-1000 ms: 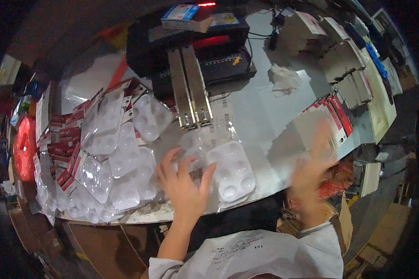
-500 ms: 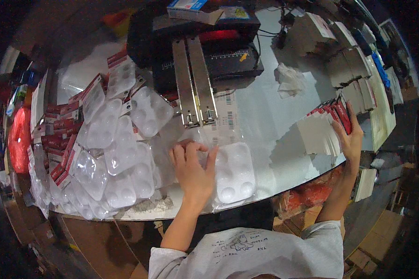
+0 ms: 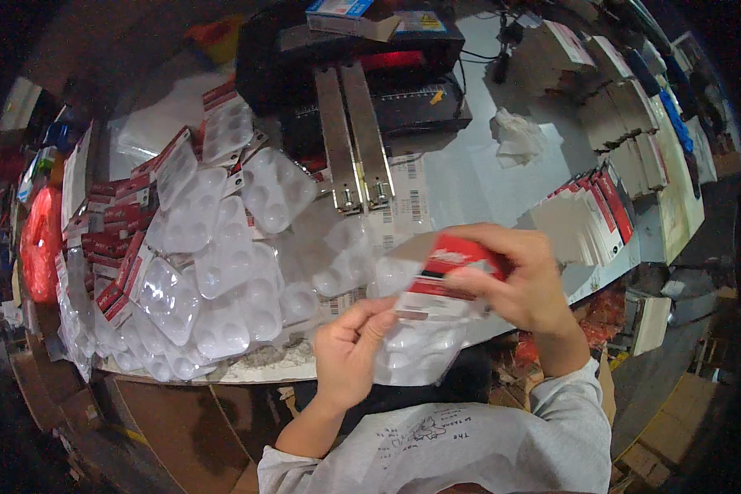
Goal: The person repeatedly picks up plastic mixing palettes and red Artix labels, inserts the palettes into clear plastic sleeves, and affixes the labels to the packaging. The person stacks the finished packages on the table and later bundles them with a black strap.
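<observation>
My right hand (image 3: 514, 276) grips a red and white card (image 3: 443, 284), holding it tilted over the near edge of the table. Thumb and fingers of my left hand (image 3: 350, 350) are pinched together at the card's left end, on the upper edge of a clear plastic bag. Inside that bag is a white paint palette (image 3: 420, 354) with round wells, partly hidden under the card. Exactly how far the card overlaps the bag's mouth is hard to make out. More white palettes (image 3: 346, 263) lie just beyond my hands.
A heap of bagged palettes with red cards (image 3: 222, 255) covers the table's left side. A black machine with two metal rails (image 3: 354, 140) stands at the back. To the right are a fanned stack of cards (image 3: 589, 210), more card stacks (image 3: 622, 119) and crumpled tissue (image 3: 516, 138).
My right hand has come from the card stack to the middle with one card. My left hand has drawn the bagged palette nearer and lifted it at the table's edge.
</observation>
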`<action>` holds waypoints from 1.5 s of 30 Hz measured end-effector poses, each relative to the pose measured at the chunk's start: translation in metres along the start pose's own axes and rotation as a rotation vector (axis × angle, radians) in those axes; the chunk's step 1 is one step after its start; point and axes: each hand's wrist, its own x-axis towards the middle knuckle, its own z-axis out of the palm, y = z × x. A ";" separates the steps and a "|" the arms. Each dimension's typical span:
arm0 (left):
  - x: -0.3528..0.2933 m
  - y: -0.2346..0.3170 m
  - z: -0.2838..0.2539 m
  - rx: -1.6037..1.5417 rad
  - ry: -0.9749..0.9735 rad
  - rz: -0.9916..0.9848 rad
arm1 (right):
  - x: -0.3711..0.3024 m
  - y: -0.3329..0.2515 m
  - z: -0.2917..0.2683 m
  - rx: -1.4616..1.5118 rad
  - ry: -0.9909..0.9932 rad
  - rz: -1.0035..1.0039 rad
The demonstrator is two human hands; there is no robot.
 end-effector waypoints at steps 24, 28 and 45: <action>0.011 -0.025 -0.015 0.122 0.388 0.189 | -0.001 0.042 0.015 0.403 -0.357 0.564; 0.008 -0.027 -0.016 0.063 0.367 0.163 | -0.012 0.048 0.024 0.632 -0.325 0.545; 0.082 -0.038 -0.027 0.290 0.448 0.172 | 0.034 0.079 0.074 0.732 0.102 0.484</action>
